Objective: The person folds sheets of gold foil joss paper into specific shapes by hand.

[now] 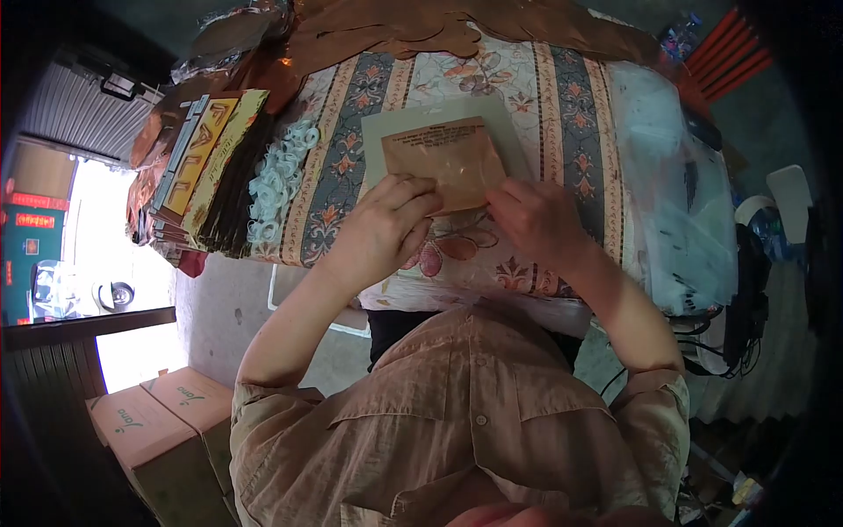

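Observation:
Both hands are at the near edge of a brown printed packet (446,165), which looks glossy, like clear plastic over brown material. My left hand (392,220) has its fingers curled on the packet's lower left corner. My right hand (534,220) pinches the lower right corner. Beneath the packet lies a larger grey-green sheet (373,145), on a patterned tablecloth (483,250). Small black print runs along the packet's top. The fingers hide its lower corners.
Stacked yellow and brown printed cards (215,167) stand at the left, beside a pile of white rings (279,180). Clear plastic bags (672,202) cover the table's right side. Brown sheets (404,26) lie along the far edge. Cardboard boxes (145,422) are on the floor, lower left.

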The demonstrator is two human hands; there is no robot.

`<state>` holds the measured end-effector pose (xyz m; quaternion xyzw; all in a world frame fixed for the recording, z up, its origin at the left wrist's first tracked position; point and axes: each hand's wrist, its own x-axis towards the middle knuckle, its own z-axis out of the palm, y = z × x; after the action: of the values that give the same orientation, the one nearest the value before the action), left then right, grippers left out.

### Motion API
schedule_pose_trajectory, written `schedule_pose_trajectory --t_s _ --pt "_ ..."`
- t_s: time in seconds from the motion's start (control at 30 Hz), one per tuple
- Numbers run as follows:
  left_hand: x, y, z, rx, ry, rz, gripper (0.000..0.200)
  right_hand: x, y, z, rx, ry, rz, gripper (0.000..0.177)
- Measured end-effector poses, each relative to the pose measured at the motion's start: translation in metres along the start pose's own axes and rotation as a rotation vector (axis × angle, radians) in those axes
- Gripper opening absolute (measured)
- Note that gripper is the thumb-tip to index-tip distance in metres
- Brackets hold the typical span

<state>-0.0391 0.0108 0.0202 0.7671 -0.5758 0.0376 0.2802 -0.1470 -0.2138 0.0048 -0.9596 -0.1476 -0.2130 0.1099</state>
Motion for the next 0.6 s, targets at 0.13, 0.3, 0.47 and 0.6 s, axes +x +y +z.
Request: schedule_pose_trajectory --t_s 0.13,0.3,0.47,0.6 --pt "-0.005 -0.001 0.003 -0.044 0.030 -0.031 0.031 -0.001 -0.002 0.001 0.027 0.003 -0.003 0.014" --pt "-0.006 -0.002 0.004 -0.066 0.074 -0.029 0.029 0.001 -0.004 -0.002 0.067 0.018 0.001 0.015" --pt "-0.016 0.006 0.003 -0.018 0.086 -0.002 0.030 0.005 -0.008 -0.012 0.095 0.034 0.010 0.016" --pt "-0.024 0.031 0.010 0.046 0.037 0.040 0.035 0.013 -0.017 -0.014 0.124 0.011 0.031 0.018"
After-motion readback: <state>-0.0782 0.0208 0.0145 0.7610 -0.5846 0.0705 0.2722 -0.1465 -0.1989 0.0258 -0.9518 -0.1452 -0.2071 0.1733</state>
